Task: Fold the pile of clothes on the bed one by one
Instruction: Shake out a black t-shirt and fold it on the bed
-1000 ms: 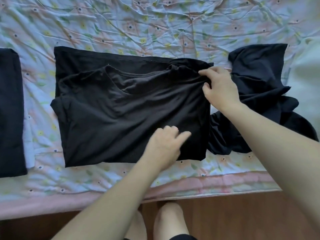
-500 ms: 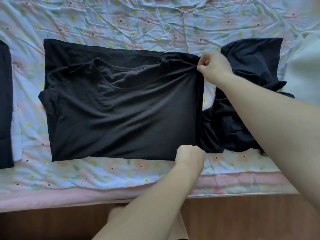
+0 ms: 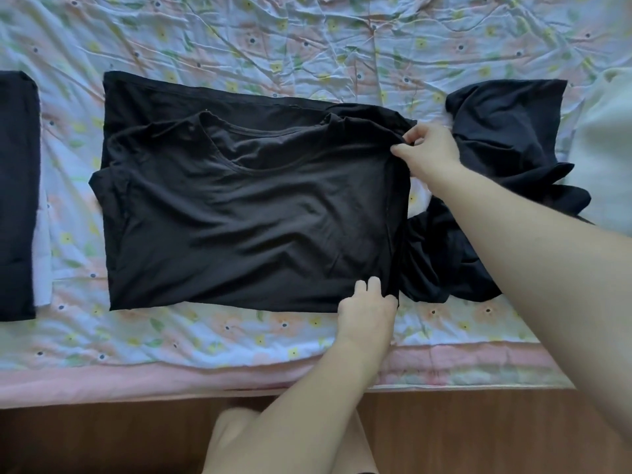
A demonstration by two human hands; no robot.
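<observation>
The black T-shirt [image 3: 246, 213] lies flat on the bed [image 3: 307, 46], in the centre of the frame, partly folded, with its neckline visible in the upper half.

Change since one second ago:
- The left hand [image 3: 367, 314] then rested on the cloth, inside the lower right part of the shirt. It is now at the lower right corner of the shirt. Its grip is closed on the hem there: two fingertips show on top of the cloth, and the thumb is hidden, presumably beneath the edge.
- The right hand [image 3: 429, 153] was already at the upper right corner. It keeps that position, and its grip now pinches the bunched cloth between thumb and fingers.

Meaning for the task: both right-hand corners of the shirt are now held. In all likelihood the smoothing step is complete and the next fold is prepared, probably a carry of the right edge toward the left of the frame. Both corners should rise together; otherwise the lower layers may drag and crease.

Remaining work: a crumpled dark garment [image 3: 506, 172] lies at the right of the frame, touching the right edge of the shirt, not yet folded. A folded dark item [image 3: 15, 200] lies at the left edge of the frame, well apart from the shirt.
</observation>
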